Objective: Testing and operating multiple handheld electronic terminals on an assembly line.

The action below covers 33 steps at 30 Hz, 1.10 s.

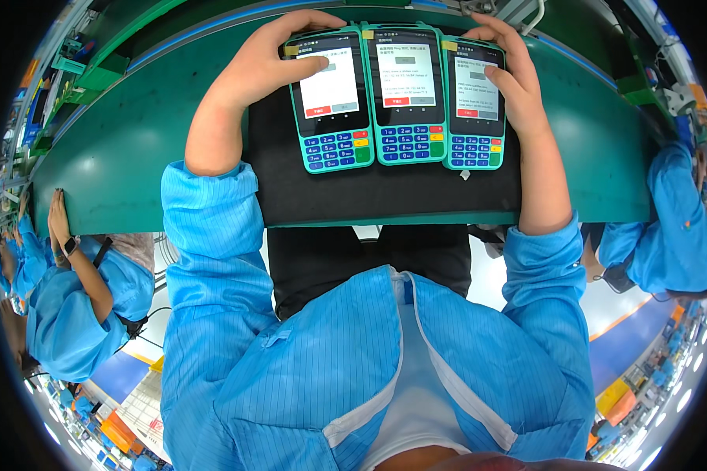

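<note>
Three teal card payment terminals stand side by side in front of me, their screens lit above blue number keys. The left terminal [327,90] is in my left hand [263,64]; its fingers curl over the top edge and the thumb touches the screen. My right hand [520,88] grips the right terminal [477,93] by its top corner and outer side, thumb over the screen. Between them, the middle terminal [408,74] has neither hand on it. Small yellow tabs mark the upper left corners of all three.
Under the terminals lies a black mat [322,200] on a green worktable [126,169]. A small white scrap [464,175] is below the right terminal. Green racking [106,72] rises at the far left. Co-workers in blue sit at the left [86,314] and right [668,228].
</note>
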Available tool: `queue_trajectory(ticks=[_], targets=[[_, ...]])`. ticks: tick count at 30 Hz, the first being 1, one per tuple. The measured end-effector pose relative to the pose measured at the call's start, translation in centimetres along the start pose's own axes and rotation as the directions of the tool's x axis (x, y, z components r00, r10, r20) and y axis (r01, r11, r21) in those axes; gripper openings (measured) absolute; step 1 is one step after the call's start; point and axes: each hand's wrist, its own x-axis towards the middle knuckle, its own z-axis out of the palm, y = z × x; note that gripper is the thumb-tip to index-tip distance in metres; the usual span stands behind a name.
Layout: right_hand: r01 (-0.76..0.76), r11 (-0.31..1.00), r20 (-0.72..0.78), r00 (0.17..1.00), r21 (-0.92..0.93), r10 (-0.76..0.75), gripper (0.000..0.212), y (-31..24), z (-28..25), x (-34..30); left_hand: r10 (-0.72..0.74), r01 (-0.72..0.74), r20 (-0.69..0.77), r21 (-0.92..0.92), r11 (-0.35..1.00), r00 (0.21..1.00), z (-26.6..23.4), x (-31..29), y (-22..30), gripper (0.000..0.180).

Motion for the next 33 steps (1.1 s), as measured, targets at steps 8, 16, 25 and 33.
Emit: queue_trajectory(ticks=[8, 16, 25, 33], targets=[[-0.003, 1.000, 0.000, 1.000, 0.001, 0.003, 0.061, -0.12, -0.03, 0.09, -0.003, 0.003, -0.002, 0.035, 0.999, 1.000, -0.01, 0.03, -0.08, 0.045], [-0.016, 1.000, -0.007, 1.000, 0.012, 0.016, 0.061, -0.05, -0.02, -0.09, 0.007, -0.007, 0.006, 0.014, 1.000, 1.000, -0.02, 0.05, -0.06, 0.046], [-0.005, 1.000, -0.005, 1.000, -0.003, 0.005, 0.061, -0.02, -0.11, -0.06, 0.005, -0.006, 0.006, 0.033, 0.999, 1.000, 0.03, 0.08, -0.30, 0.046], [-0.004, 1.000, -0.002, 1.000, -0.008, 0.004, 0.060, -0.07, -0.25, -0.06, 0.006, -0.007, 0.009, 0.032, 0.999, 1.000, 0.06, 0.23, -0.04, 0.046]])
